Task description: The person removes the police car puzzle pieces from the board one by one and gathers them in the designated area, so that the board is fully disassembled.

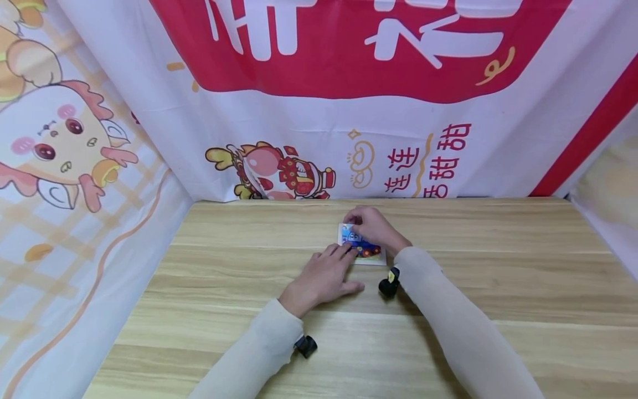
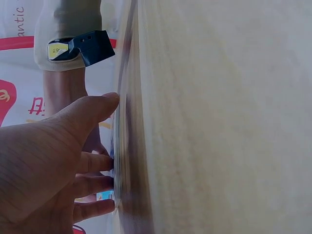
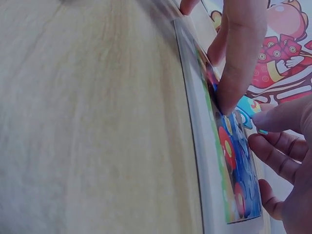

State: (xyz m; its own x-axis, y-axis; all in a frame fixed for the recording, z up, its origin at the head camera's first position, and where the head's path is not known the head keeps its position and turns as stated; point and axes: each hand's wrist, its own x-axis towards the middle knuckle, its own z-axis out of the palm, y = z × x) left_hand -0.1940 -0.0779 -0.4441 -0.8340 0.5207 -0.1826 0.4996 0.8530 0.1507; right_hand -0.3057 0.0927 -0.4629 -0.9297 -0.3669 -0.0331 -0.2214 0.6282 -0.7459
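Your left hand [image 1: 324,277] lies with fingers outstretched on the picture puzzle [image 1: 370,250], probably to steady it, while your right hand [image 1: 375,226] pinches a small blue piece [image 3: 249,107]

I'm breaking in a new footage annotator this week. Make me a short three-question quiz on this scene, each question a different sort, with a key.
1. True or false: the left hand is touching the picture board.

2. Multiple choice: what is the main colour of the wheels on the pictured blue vehicle?
a) green
b) red
c) white

3. Fill in the blank: in the head view, the hand nearer the back cloth is the person's ____ hand.

Key:
1. True; its fingers reach onto the picture.
2. b; they are red with yellowish centres.
3. Right; the right hand is at the board's far side.
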